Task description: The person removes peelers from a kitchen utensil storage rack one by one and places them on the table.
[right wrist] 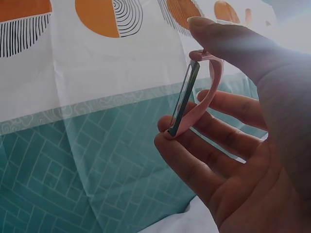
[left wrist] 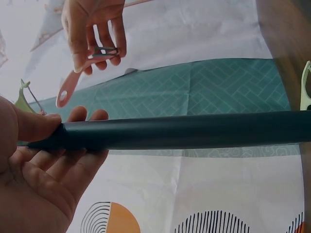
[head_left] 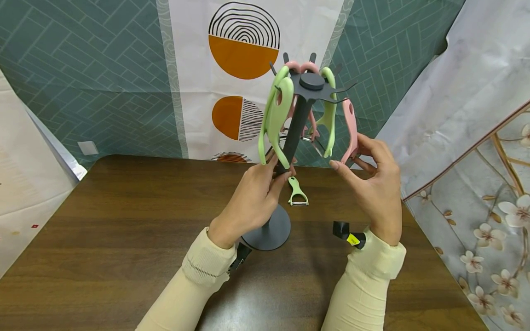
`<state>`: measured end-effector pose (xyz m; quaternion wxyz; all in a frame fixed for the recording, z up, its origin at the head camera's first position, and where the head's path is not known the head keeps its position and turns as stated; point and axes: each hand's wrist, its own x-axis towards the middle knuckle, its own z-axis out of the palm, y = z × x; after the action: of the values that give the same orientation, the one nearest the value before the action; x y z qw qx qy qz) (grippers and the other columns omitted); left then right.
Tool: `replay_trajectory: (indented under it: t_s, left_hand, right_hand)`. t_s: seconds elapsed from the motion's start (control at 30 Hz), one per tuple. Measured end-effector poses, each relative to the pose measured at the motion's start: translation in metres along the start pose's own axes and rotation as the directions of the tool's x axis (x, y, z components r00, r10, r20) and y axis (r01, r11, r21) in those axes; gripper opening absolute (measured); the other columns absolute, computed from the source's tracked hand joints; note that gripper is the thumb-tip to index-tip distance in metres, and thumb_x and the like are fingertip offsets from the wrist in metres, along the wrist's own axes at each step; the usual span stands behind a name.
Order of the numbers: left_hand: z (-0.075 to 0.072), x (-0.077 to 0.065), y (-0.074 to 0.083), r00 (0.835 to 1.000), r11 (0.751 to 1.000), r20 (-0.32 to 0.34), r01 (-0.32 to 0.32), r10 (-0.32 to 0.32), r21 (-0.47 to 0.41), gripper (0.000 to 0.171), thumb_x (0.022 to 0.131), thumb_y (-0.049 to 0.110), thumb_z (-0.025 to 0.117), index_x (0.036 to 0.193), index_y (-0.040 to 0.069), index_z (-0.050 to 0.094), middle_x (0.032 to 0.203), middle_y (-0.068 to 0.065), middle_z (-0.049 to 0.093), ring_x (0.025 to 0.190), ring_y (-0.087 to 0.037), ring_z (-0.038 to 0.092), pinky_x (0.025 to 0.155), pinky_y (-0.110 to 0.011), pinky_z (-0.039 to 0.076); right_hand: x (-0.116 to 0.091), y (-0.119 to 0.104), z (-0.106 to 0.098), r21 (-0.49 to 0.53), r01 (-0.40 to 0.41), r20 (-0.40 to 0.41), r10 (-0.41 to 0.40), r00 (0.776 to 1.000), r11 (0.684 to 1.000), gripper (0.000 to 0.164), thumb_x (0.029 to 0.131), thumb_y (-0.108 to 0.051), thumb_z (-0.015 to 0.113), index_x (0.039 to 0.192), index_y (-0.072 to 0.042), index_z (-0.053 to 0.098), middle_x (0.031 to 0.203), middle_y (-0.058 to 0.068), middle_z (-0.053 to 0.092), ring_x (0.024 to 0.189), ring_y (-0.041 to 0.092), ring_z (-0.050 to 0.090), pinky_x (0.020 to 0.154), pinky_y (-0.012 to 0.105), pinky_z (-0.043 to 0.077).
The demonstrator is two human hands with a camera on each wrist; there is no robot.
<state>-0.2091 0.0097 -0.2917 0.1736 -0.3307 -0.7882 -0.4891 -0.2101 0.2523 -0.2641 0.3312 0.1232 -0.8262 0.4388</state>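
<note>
A dark stand's post (head_left: 299,124) is gripped by my left hand (head_left: 248,202), the thumb and fingers wrapped round it in the left wrist view. My right hand (head_left: 377,184) pinches a pink peeler (head_left: 350,126) by its bladed end, handle upward. Its handle top meets a hook tip on the stand's right side in the head view. In the right wrist view, the peeler's blade (right wrist: 185,99) faces left, between thumb and fingertips. Green peelers (head_left: 281,110) hang from hooks on the left and right, and pink peelers (head_left: 309,67) hang at the back.
Lying on the wooden table (head_left: 136,239) behind the stand is a green peeler (head_left: 296,188). The stand's round base (head_left: 269,234) sits below my left hand. A patterned cloth (head_left: 116,92) hangs behind the table, and a floral curtain (head_left: 488,239) borders the right side.
</note>
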Motion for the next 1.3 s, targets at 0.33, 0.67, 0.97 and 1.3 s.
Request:
replay_trajectory:
  t_s: [0.33, 0.67, 0.97, 1.3]
  left_hand:
    - [0.0, 0.0, 0.001, 1.0, 1.0, 0.0, 0.004, -0.004, 0.0, 0.03, 0.106, 0.01, 0.052, 0.136, 0.007, 0.051, 0.112, -0.003, 0.067, 0.1, -0.011, 0.066, 0.085, -0.031, 0.053]
    - [0.001, 0.0, 0.0, 1.0, 1.0, -0.01, -0.004, 0.004, 0.0, 0.032, 0.106, 0.013, 0.052, 0.138, 0.008, 0.052, 0.112, -0.001, 0.068, 0.094, -0.009, 0.064, 0.077, -0.028, 0.051]
    - [0.001, 0.0, 0.0, 1.0, 1.0, -0.014, -0.008, 0.008, 0.009, 0.032, 0.106, 0.012, 0.053, 0.138, 0.008, 0.052, 0.111, -0.002, 0.068, 0.087, -0.011, 0.062, 0.072, -0.028, 0.049]
    - [0.001, 0.0, 0.001, 1.0, 1.0, -0.013, 0.002, -0.001, 0.029, 0.032, 0.106, 0.012, 0.053, 0.138, 0.007, 0.052, 0.108, -0.001, 0.069, 0.078, -0.011, 0.058, 0.069, -0.028, 0.047]
  right_hand:
    - [0.0, 0.005, -0.001, -0.036, -0.036, 0.008, 0.036, 0.999, 0.999, 0.062, 0.078, -0.013, 0.09, 0.134, -0.024, 0.066, 0.111, -0.012, 0.059, 0.108, 0.011, 0.059, 0.096, 0.015, 0.052]
    - [0.0, 0.007, -0.002, -0.063, -0.05, 0.017, 0.051, 0.999, 0.997, 0.061, 0.078, -0.017, 0.09, 0.135, -0.023, 0.066, 0.112, -0.01, 0.06, 0.107, 0.01, 0.059, 0.096, 0.015, 0.052]
    - [0.0, 0.009, -0.002, -0.067, -0.06, 0.037, 0.062, 0.997, 0.996, 0.061, 0.079, -0.018, 0.09, 0.135, -0.019, 0.065, 0.11, -0.009, 0.058, 0.107, 0.008, 0.058, 0.095, 0.014, 0.052]
    - [0.001, 0.012, -0.002, -0.093, -0.079, 0.049, 0.083, 0.995, 0.993, 0.06, 0.079, -0.021, 0.09, 0.134, -0.022, 0.066, 0.108, -0.003, 0.059, 0.106, 0.008, 0.058, 0.094, 0.014, 0.052]
